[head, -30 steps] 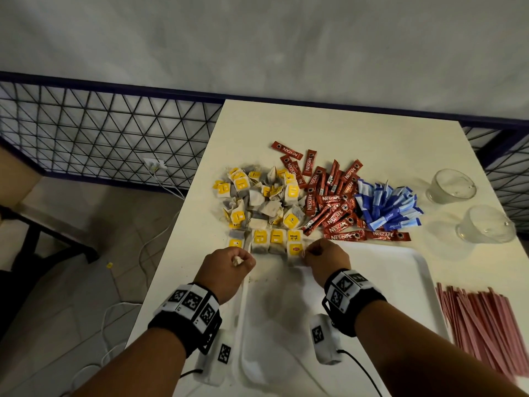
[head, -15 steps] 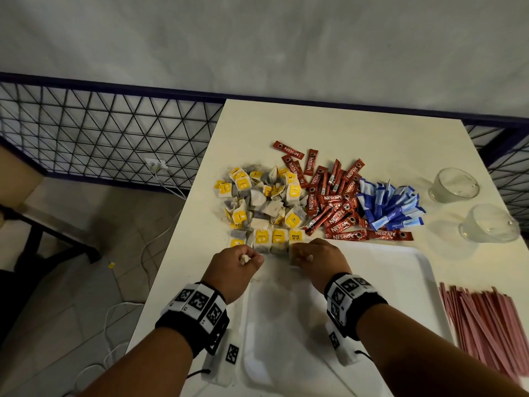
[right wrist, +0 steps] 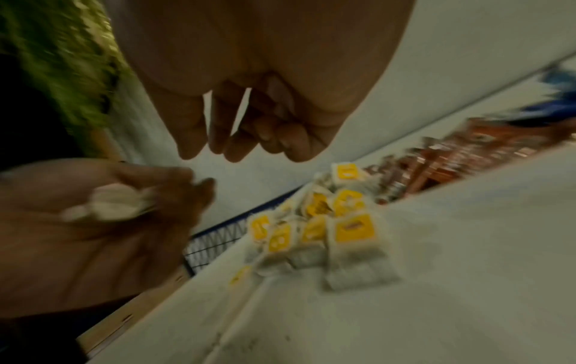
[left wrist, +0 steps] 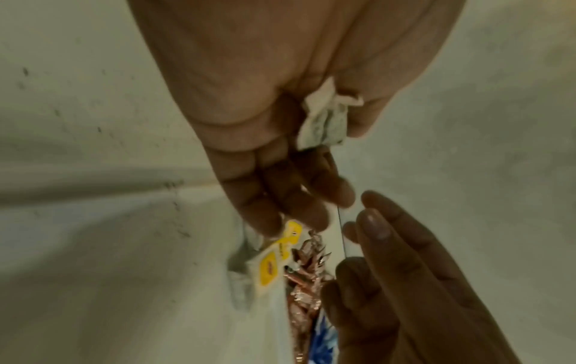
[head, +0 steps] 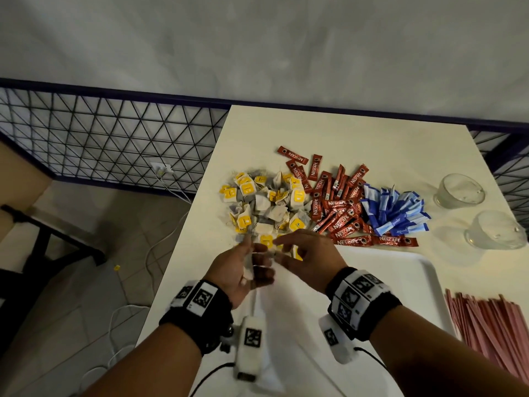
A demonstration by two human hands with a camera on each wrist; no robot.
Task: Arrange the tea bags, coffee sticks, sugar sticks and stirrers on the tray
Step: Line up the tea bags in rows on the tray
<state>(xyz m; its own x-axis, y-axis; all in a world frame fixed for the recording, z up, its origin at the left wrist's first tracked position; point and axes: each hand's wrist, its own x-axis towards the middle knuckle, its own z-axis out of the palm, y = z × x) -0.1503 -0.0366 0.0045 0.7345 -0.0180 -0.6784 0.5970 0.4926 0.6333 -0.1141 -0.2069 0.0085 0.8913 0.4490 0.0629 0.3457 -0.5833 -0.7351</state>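
My left hand (head: 252, 263) is turned palm up over the white tray's (head: 400, 282) near left corner and grips a tea bag (head: 248, 267) (left wrist: 324, 123). Its thin string (left wrist: 341, 221) runs to my right hand (head: 282, 253), whose fingertips (left wrist: 352, 266) pinch it. A pile of yellow-tagged tea bags (head: 269, 207) lies on the table beyond the tray. A short row of tea bags (right wrist: 352, 229) sits at the tray's far left edge. Red coffee sticks (head: 337, 213), blue sugar sticks (head: 392, 216) and pink stirrers (head: 492, 325) lie off the tray.
Two clear glass cups (head: 459, 190) (head: 495, 230) stand at the table's right side. A wire mesh fence (head: 114, 144) and cables (head: 160, 253) on the floor are left of the table's edge.
Both hands have lifted off the row at the tray's edge. The left hand turned palm up with a tea bag in it, and the right hand reached over to its string.
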